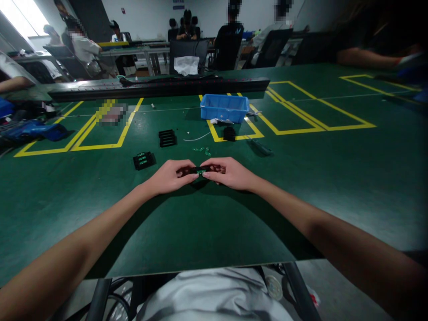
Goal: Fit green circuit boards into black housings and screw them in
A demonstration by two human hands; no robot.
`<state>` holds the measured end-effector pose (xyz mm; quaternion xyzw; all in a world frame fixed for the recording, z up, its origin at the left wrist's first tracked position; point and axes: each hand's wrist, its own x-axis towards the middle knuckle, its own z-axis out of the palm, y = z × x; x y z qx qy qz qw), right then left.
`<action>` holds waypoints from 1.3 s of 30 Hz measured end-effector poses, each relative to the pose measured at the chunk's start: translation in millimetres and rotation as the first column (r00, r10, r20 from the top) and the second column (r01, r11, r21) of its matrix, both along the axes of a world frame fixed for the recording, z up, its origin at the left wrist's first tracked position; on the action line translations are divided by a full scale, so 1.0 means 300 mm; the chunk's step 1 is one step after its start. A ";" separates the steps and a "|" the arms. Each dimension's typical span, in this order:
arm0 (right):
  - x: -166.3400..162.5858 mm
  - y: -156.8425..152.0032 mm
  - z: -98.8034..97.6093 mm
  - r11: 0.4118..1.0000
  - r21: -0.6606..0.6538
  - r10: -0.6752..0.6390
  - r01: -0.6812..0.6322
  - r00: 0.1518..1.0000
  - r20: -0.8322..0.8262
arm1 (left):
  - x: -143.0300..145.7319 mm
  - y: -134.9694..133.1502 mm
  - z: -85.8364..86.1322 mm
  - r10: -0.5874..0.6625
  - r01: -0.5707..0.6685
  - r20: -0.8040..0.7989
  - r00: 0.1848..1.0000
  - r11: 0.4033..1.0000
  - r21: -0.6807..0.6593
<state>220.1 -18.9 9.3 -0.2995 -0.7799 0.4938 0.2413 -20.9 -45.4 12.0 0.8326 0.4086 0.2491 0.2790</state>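
Note:
Both my hands meet over the green table and grip one small black plastic piece with a green circuit board [200, 171] on it. My left hand [172, 176] pinches its left end, thumb at the front. At the right end, the thumb and fingers of my right hand [230, 173] close on it. Just beyond lie several loose green boards [202, 150]. To the left rests a black stack with green boards [143, 160], and farther off a group of black strips [166, 138]. Another black stack [229, 133] sits beyond my right hand.
A blue bin [224, 108] stands behind the parts, near a clear plastic bag [260, 147] and a thin white strip [197, 137]. A long black rail [160, 87] crosses the table's far side. Blue items [36, 130] lie at left. Other people sit around, one at the right edge.

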 end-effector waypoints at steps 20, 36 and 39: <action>-0.004 0.004 -0.003 0.999 -0.023 -0.039 0.040 0.999 0.030 | 0.013 0.007 -0.018 0.012 -0.011 -0.029 1.000 0.999 0.030; -0.068 0.053 -0.019 0.969 -0.245 -0.075 0.036 0.986 -0.152 | -0.002 0.039 -0.003 0.145 -0.052 0.272 0.951 0.945 -0.322; -0.056 0.052 -0.013 0.970 -0.242 -0.052 0.019 0.990 -0.134 | -0.006 0.038 0.004 0.154 -0.050 0.274 0.949 0.935 -0.351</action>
